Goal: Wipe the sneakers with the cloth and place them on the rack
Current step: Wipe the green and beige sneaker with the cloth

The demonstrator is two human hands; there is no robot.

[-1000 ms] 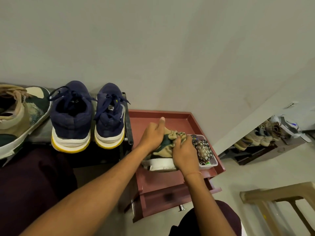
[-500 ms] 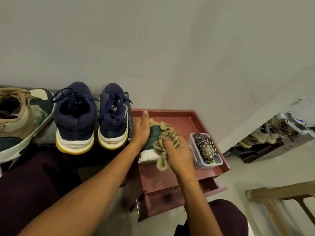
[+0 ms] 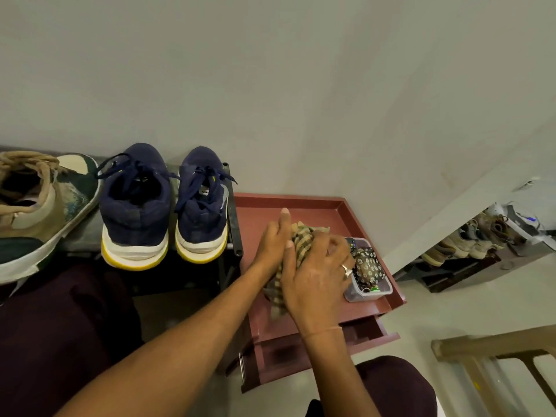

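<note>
Nearest, at 4 o'clock: a tan plastic stool [image 3: 493,347] on the floor. Both forearms reach up to the reddish desk [image 3: 301,203] at centre.

Right hand [image 3: 316,275], ring on one finger, lies palm-down on the checked cloth [image 3: 301,239], fingers curled over it, clutching and pressing it. Left hand [image 3: 272,245] sits against the bundle's 9 o'clock side, fingers straight, pointing to 12 o'clock, not closed round anything visible. The cloth is bunched, with a tail hanging toward 6 o'clock. What's under it is covered; can't tell.

Just beside the right hand at 3 o'clock: a clear box [image 3: 370,293] holding a floral pouch [image 3: 368,264].

At 9 o'clock of the desk, a dark rack [image 3: 231,206]. Navy sneakers [image 3: 135,206] stand on it as a pair, side by side, upright, long axis 6 to 12 o'clock, toes to the wall, yellow-edged heels toward the viewer. Farther left, a green and tan sneaker [image 3: 45,218], toe toward 1 o'clock.

Far off at 3 o'clock: a low shelf of shoes [image 3: 469,245].
</note>
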